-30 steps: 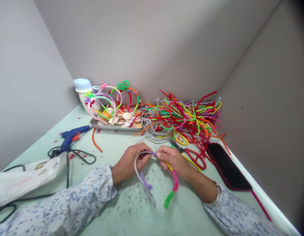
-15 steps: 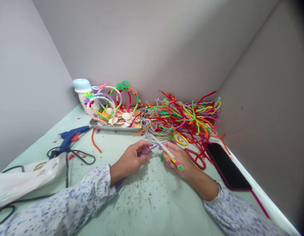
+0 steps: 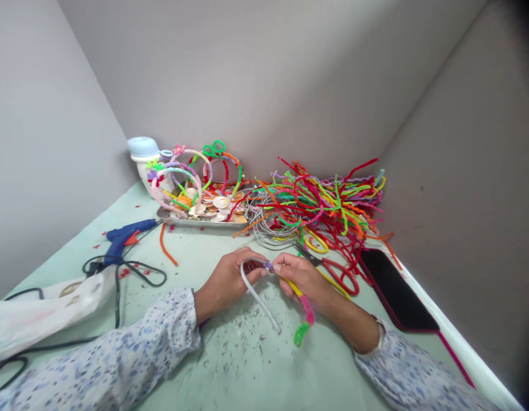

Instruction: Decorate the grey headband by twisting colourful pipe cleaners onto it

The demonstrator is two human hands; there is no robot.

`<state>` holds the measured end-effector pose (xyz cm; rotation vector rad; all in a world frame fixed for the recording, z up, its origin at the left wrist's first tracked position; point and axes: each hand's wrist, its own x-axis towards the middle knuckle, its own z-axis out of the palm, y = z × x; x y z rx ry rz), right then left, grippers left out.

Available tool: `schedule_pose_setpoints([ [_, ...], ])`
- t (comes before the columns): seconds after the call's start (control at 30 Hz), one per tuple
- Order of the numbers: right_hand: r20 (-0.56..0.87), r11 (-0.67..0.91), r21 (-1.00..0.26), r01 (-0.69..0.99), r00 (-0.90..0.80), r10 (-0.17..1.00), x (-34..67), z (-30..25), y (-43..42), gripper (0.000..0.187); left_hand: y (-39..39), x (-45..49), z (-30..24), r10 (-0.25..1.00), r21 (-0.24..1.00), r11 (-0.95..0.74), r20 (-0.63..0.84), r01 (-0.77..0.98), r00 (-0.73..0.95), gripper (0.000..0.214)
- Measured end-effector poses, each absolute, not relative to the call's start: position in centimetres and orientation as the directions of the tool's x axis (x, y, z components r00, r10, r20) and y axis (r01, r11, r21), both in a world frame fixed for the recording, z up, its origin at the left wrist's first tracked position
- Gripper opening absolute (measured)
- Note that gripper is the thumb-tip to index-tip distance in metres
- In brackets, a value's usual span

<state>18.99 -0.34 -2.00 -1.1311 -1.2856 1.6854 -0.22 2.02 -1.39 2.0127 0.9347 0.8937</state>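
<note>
Setting: a pale green table covering (image 3: 230, 365) is stretching between grey walls (image 3: 50, 131). A heap of multicoloured pipe cleaners (image 3: 319, 205) is piled in the far corner, beside a metal tray (image 3: 200, 224) holding seashells and finished pipe-cleaner hoops. A blue hot glue gun (image 3: 121, 237) is lying to the left, its cord trailing towards a white plastic bag (image 3: 41, 314). A black phone (image 3: 396, 291) is lying at the right edge.

Work area: both hands are working at the near centre of the table, and the right hand (image 3: 302, 279) is resting just beside red-handled scissors (image 3: 341, 277). The left hand (image 3: 230, 277) is curling around the upper curve of a pale plastic headband (image 3: 258, 294), whose free end is reaching down towards the table. The band is likely light and springy but smooth, so a firm hold near the working point seems best.

Detail: a soft, bendable pipe cleaner (image 3: 307, 308), running yellow, pink and green, is hanging from the right hand. The right fingertips (image 3: 281, 264) are pressing together, pinching it at the band, where a small purple wrap (image 3: 269, 266) is showing. The left fingers (image 3: 251, 264) are closing around the band, with the thumb partly hidden.
</note>
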Motion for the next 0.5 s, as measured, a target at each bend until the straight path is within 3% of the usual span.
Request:
schedule_pose_setpoints([
  [0.5, -0.213, -0.247, -0.968, -0.035, -0.4, 0.891, 19.27, -2.08, -0.14, 0.02, 1.61, -0.39, -0.85, 0.744, 0.674, -0.637, 0.411, 0.374, 0.526, 0.016],
])
